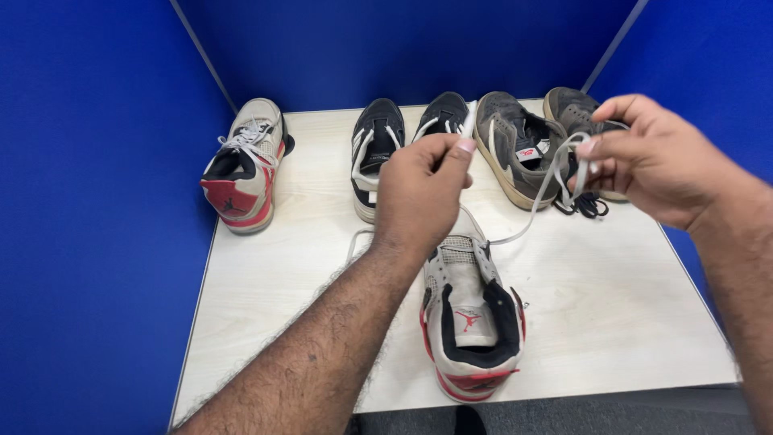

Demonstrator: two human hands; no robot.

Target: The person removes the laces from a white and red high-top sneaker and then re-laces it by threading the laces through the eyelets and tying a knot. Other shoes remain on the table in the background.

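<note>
Near sneaker point(471, 322) grey, red, black; lace point(547, 181) grey; walls point(88, 201) blue.

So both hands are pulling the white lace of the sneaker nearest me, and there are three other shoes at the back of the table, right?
Not quite: the head view shows five other shoes, not three. The rest holds: the left hand and right hand each pull an end of the white lace of the near sneaker.

Left hand point(423, 193) hides the toe of the near sneaker point(471, 322) at frame centre and part of its lace point(531, 213). Right hand point(664, 161) covers the rightmost grey shoe point(573, 109). Right forearm cut off at right edge. Bench point(282, 266) front edge partly behind left arm.
</note>
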